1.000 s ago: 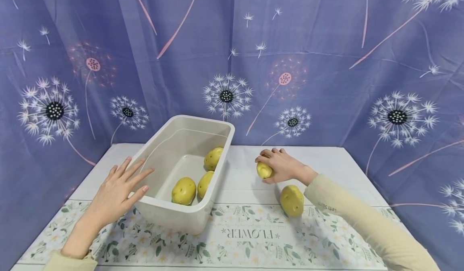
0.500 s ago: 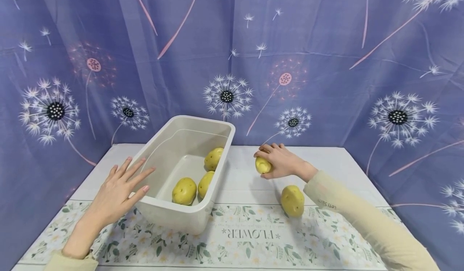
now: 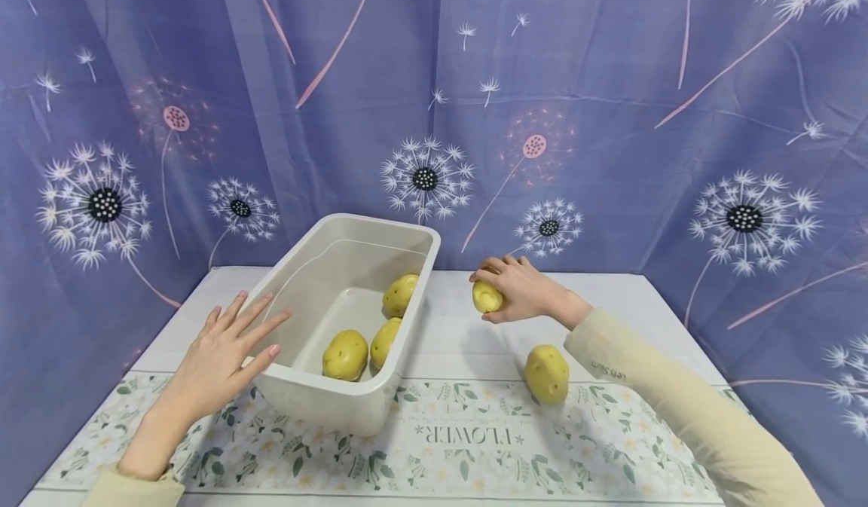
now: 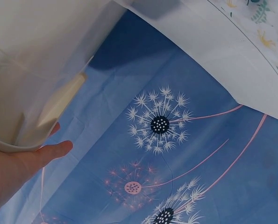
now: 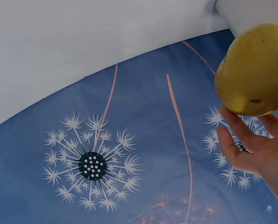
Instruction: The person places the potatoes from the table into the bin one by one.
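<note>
My right hand (image 3: 525, 290) grips a yellow potato (image 3: 487, 297), raised over the white tabletop right of the bin. In the right wrist view the potato (image 5: 253, 70) shows large, with fingertips against its side. My left hand (image 3: 220, 360) lies with spread, straight fingers at the near left rim of a pale grey plastic bin (image 3: 325, 409). The left wrist view has that hand (image 4: 12, 175) along the bin's rim. Inside the bin are three potatoes: one near the front (image 3: 345, 355), one by the right wall (image 3: 383, 343) and one farther back (image 3: 400, 294).
Another potato (image 3: 547, 374) sits on the table below the right forearm. A floral cloth strip (image 3: 468, 469) with the word FLOWER crosses the table's front. Behind and at both sides hangs a purple-blue dandelion curtain (image 3: 597, 115).
My right hand has lifted the potato upward and slightly left, away from the table. The left hand, the bin and the other potatoes stay where they were.
</note>
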Motion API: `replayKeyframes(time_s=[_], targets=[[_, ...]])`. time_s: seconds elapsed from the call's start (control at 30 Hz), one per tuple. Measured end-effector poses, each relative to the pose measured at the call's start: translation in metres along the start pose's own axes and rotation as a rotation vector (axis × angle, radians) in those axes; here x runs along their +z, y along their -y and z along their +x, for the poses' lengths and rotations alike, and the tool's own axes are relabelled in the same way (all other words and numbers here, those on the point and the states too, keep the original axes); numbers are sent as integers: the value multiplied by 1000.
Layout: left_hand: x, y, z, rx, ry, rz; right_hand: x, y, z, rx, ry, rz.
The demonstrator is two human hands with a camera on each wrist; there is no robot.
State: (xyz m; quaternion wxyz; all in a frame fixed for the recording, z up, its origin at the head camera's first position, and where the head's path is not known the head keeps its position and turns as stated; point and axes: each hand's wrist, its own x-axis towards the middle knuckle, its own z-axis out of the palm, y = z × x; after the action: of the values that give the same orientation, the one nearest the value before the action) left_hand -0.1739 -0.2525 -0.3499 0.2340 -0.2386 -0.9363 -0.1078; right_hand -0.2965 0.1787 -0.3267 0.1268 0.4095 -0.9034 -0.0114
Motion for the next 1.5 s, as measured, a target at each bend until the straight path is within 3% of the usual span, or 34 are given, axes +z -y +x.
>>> replayKeyframes(time_s=[1.5], targets=[[0,1,0,1,5,-5,-34,14,41,-28,-86,20]])
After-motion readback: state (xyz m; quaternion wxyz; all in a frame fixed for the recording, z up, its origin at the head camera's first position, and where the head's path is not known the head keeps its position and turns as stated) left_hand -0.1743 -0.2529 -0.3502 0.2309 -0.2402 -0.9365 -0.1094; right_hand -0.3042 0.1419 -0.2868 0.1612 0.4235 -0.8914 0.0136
